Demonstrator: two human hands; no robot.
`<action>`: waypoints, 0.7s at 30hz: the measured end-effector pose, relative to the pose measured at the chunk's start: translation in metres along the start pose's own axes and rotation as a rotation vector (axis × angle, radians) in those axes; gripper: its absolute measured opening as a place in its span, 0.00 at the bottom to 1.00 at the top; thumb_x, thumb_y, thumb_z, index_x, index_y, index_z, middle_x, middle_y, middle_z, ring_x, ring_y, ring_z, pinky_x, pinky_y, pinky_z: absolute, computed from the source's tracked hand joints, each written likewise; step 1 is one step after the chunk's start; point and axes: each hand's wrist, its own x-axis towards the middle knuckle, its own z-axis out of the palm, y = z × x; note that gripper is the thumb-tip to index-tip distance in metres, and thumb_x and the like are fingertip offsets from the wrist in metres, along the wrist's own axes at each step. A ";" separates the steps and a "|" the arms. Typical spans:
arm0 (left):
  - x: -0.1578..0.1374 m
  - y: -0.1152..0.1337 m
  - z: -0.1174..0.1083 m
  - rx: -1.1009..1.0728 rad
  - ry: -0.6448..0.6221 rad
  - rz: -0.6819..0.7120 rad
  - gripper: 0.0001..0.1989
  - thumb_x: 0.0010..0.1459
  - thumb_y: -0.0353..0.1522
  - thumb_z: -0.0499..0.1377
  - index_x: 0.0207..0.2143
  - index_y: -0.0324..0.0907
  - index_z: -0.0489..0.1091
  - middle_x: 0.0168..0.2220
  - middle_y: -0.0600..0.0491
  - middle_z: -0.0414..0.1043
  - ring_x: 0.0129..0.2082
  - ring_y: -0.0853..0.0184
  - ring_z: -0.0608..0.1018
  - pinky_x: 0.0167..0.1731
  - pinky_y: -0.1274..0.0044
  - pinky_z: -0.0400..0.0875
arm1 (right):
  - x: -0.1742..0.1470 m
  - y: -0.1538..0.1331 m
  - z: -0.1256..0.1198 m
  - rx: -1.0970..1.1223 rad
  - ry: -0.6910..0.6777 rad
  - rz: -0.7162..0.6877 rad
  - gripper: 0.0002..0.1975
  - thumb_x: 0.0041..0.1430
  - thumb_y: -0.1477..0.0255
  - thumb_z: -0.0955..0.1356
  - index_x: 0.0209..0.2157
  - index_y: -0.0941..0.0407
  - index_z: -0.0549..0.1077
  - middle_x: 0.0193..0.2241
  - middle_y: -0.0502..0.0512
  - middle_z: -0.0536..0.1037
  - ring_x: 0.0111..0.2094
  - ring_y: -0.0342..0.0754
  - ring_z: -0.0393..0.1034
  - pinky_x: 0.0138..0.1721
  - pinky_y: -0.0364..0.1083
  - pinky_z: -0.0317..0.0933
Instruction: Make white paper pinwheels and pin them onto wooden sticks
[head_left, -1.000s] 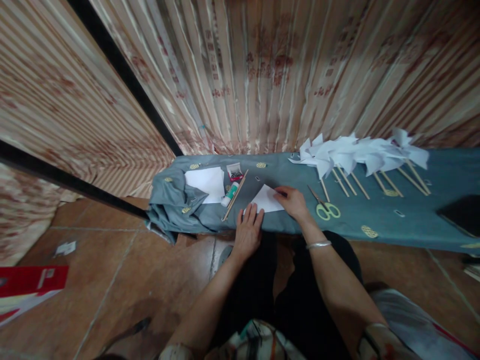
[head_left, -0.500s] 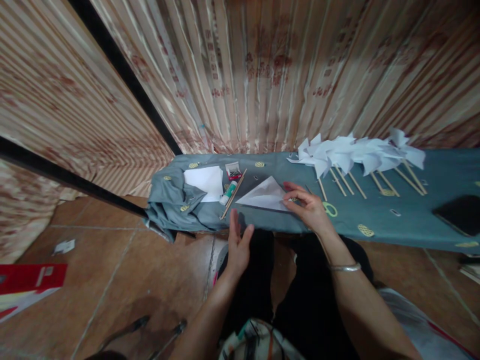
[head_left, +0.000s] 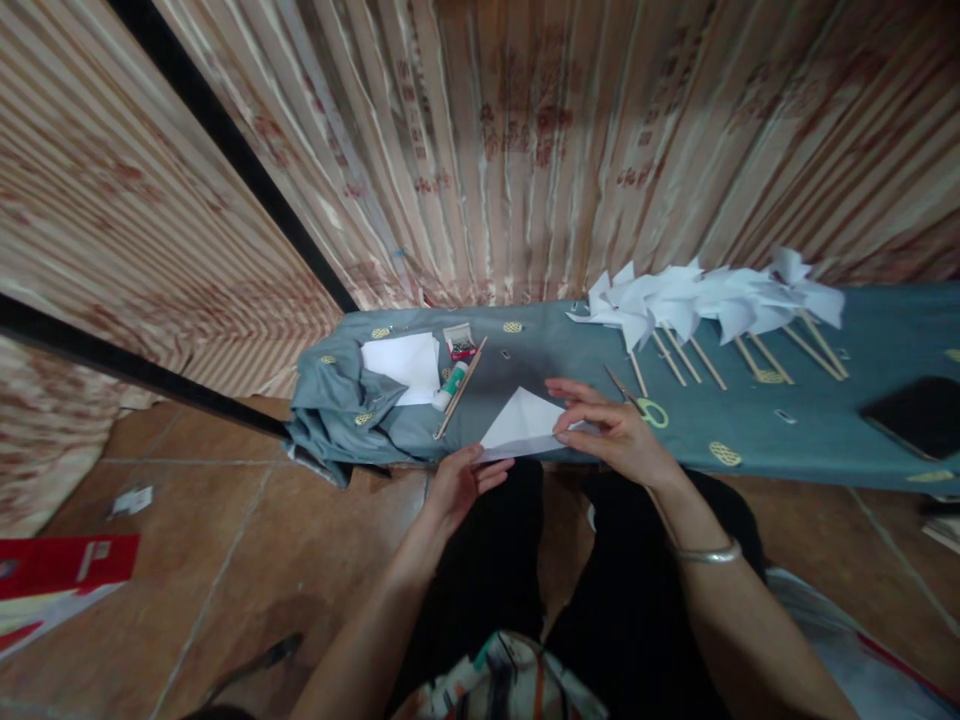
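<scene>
A sheet of white paper (head_left: 521, 425), folded into a triangle, is held at the near edge of the cloth-covered bench. My left hand (head_left: 459, 482) pinches its left corner, thumb on top and fingers beneath. On the other side, my right hand (head_left: 611, 430) grips the right part between thumb and fingertips, covering that corner. Scissors with green handles (head_left: 654, 412) lie just beyond my right hand. Left of the paper are a glue stick (head_left: 450, 385), wooden sticks (head_left: 460, 388) and a small red-and-white box (head_left: 460, 342) of tiny items.
Several white paper pinwheels (head_left: 697, 300) on wooden sticks lie along the back right of the bench (head_left: 817, 420). A stack of white paper (head_left: 405, 362) is at the left, partly under bunched cloth. A dark flat object (head_left: 915, 415) lies far right. A striped curtain (head_left: 525, 150) hangs behind.
My left hand has come up and taken hold of the paper's left corner. The folded paper has moved toward me, with my right hand still on its right side.
</scene>
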 end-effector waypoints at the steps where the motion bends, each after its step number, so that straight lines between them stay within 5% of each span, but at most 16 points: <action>1: -0.001 -0.001 -0.002 0.006 -0.005 -0.021 0.06 0.56 0.25 0.60 0.36 0.35 0.75 0.38 0.43 0.82 0.35 0.58 0.85 0.35 0.73 0.78 | -0.002 -0.001 0.001 0.000 -0.009 -0.002 0.09 0.54 0.60 0.75 0.29 0.51 0.81 0.60 0.58 0.72 0.61 0.57 0.67 0.62 0.56 0.58; 7: -0.010 -0.003 -0.009 0.101 -0.044 -0.063 0.07 0.45 0.23 0.66 0.31 0.32 0.78 0.32 0.42 0.82 0.31 0.60 0.84 0.32 0.76 0.77 | -0.013 -0.009 -0.008 -0.054 -0.091 -0.018 0.09 0.56 0.60 0.73 0.33 0.50 0.82 0.61 0.55 0.72 0.62 0.55 0.66 0.62 0.54 0.59; 10: -0.009 0.000 -0.009 0.107 0.016 0.080 0.13 0.38 0.26 0.72 0.30 0.34 0.79 0.31 0.47 0.82 0.28 0.66 0.82 0.32 0.77 0.77 | -0.016 0.002 -0.035 -0.267 0.052 0.031 0.14 0.60 0.61 0.70 0.44 0.49 0.80 0.59 0.56 0.74 0.61 0.55 0.67 0.62 0.54 0.59; 13: -0.003 0.006 -0.004 0.100 0.100 0.253 0.19 0.30 0.31 0.76 0.29 0.35 0.79 0.28 0.50 0.81 0.24 0.70 0.78 0.28 0.79 0.75 | -0.017 0.025 -0.062 -0.756 0.264 0.382 0.15 0.61 0.67 0.67 0.47 0.55 0.80 0.48 0.63 0.81 0.50 0.60 0.76 0.52 0.55 0.66; 15: 0.003 0.009 0.001 0.098 0.134 0.332 0.22 0.27 0.33 0.77 0.28 0.36 0.79 0.26 0.52 0.80 0.22 0.71 0.76 0.24 0.80 0.72 | -0.017 0.037 -0.071 -1.004 0.222 0.594 0.17 0.62 0.66 0.67 0.49 0.56 0.78 0.44 0.66 0.82 0.46 0.63 0.78 0.46 0.54 0.67; 21: 0.024 0.010 0.016 0.130 0.155 0.514 0.22 0.26 0.36 0.77 0.29 0.37 0.80 0.27 0.52 0.80 0.24 0.69 0.77 0.30 0.76 0.74 | -0.012 0.047 -0.058 -1.218 0.199 0.691 0.17 0.62 0.64 0.67 0.48 0.57 0.78 0.42 0.69 0.83 0.44 0.61 0.79 0.40 0.50 0.66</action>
